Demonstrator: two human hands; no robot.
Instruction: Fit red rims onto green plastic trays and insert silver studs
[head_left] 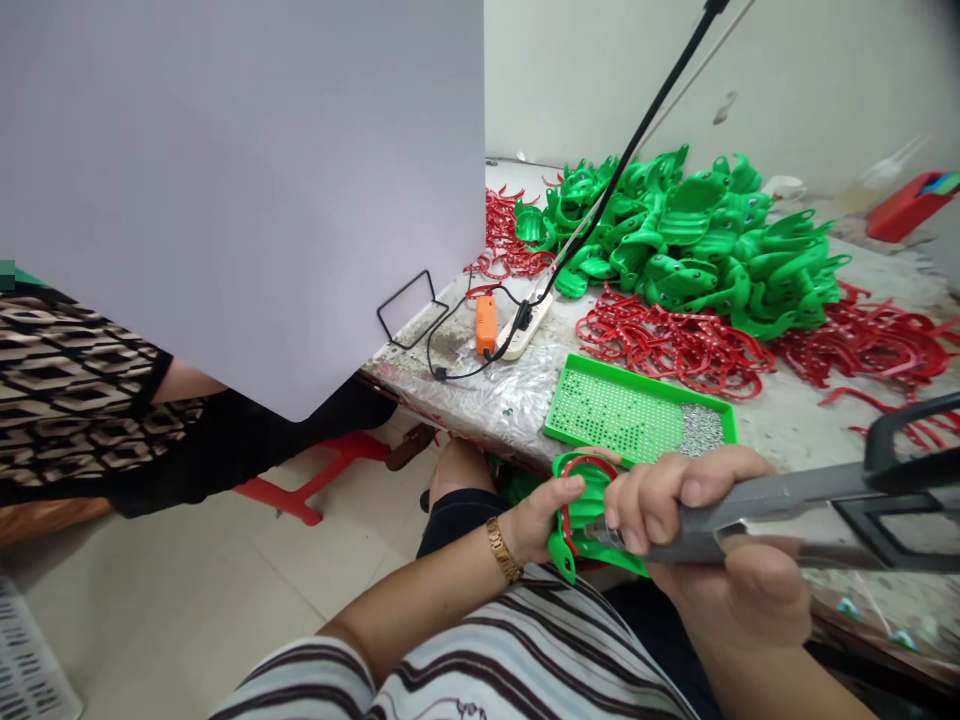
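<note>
Right grip [675, 500] wrapped round a chunky grey tool [780, 492], left grip [534, 520] pinching a green piece [595, 485] plus red strip [566, 522] at 5 o'clock, green tray [626, 396] just past, silver bits [703, 430] heaped at its 4 o'clock end

Holds tilted in the left grip [536, 520] a hollow green plastic piece [598, 490], with a red strip [566, 525] curving across it close to that grip. Holds through the right grip [739, 585] a long grey tool [697, 530], tip near the strip.

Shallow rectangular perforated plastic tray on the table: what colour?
Bright green: the perforated tray, clearest in the head view.
</note>
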